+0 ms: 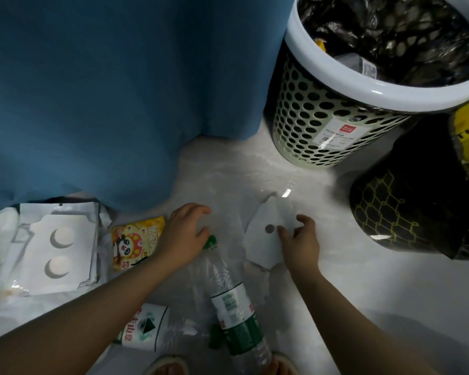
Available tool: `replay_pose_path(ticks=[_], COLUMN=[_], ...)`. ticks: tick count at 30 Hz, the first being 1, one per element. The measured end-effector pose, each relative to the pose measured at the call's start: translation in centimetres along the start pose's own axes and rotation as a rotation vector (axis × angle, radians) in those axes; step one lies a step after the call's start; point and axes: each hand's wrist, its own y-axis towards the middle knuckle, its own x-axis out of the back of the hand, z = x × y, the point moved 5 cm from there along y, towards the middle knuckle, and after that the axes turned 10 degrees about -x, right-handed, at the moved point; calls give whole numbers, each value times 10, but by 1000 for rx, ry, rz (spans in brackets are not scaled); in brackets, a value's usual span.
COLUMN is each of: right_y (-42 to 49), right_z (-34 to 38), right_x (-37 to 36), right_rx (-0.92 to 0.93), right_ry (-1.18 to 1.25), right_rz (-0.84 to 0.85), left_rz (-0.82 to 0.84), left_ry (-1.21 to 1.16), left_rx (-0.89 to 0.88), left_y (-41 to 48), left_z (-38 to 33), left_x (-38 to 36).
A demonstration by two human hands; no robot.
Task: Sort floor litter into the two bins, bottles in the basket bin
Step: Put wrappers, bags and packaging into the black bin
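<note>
I see the nearest bottle (229, 295), clear with a green cap and green label, lying on the pale floor (377, 293) between my two forearms, cap end pointing away from me. The left hand (184, 234) hovers just beyond that cap, fingers loosely curved and spread, thumb close to the cap; it holds nothing that I can confirm. The right hand (299, 239) is half open, with thumb and forefinger apart and their tips resting on a white paper scrap (266, 247) that has a grey dot on it; the fingers are not closed round it. A second bottle (146, 330), with a white and green label, lies under the left forearm, near the first. Left of the left hand lie a yellow snack wrapper (136, 243) and a white card pack (57, 247) with two round cut-outs. The basket bin (317, 125), perforated with a white rim and black liner, stands beyond the right hand, well apart from it. A black bin (401, 209) with a yellow mesh pattern stands just beside it. A blue curtain (92, 90) hangs to the floor behind the litter.
</note>
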Motion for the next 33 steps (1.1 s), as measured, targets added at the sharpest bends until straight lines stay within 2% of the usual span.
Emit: replay_pose_path(ticks=[4,7,13,17,22,28,30,33], right_y=[-8,-11,-17,-20,-24,-27,-28,-28], right_z=[16,19,13,13,16,20,20,21], right_x=[-4,-9,-10,-9,-9,-9,-7,-3], right_rx=[74,103,84,92,152,151,144,137], right_ry=[74,40,3,-26,-82,-80,-67,-39], right_rz=[63,73,53,52,81,84,89,77], left_rz=[-123,-112,270,384,284,255,226,79], left_ry=[17,90,318,345,431,561,523,267], left_rx=[95,152,319,343,332,321,313,332], left_y=[-9,-14,-22,-30,-31,-24,-23,-18], left_z=[25,42,80,95,87,86,85,72], left_x=[20,26,15,4,13,21,21,26])
